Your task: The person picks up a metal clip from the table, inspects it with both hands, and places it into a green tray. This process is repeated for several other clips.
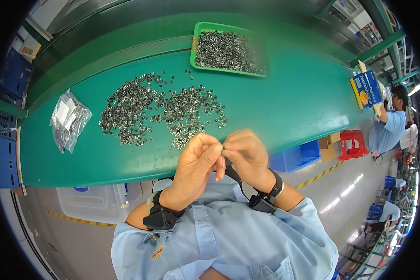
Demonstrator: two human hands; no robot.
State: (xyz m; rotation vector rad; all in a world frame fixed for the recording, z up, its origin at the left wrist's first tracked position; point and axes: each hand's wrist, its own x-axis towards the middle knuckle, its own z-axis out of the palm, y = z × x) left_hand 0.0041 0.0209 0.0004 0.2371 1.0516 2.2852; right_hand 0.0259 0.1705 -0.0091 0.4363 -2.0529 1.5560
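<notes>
My left hand [198,163] and my right hand [248,156] meet fingertip to fingertip over the near edge of the green table [289,102]. Both are closed in a pinch on a tiny dark metal part [223,148], mostly hidden by the fingers. Just beyond them lies a loose heap of small shiny metal parts [189,112], which runs into a darker heap [128,109] on the left. At the back stands a green tray [194,49] filled with the same kind of pieces. My wrists wear black strapped devices.
A transparent plastic bag [69,121] of parts lies at the table's left. On the far right end sits a blue and yellow box [366,89], with a person in blue [389,126] beyond. Below the table are a blue bin [296,158], a red stool [353,144] and a transparent lidded box [93,203].
</notes>
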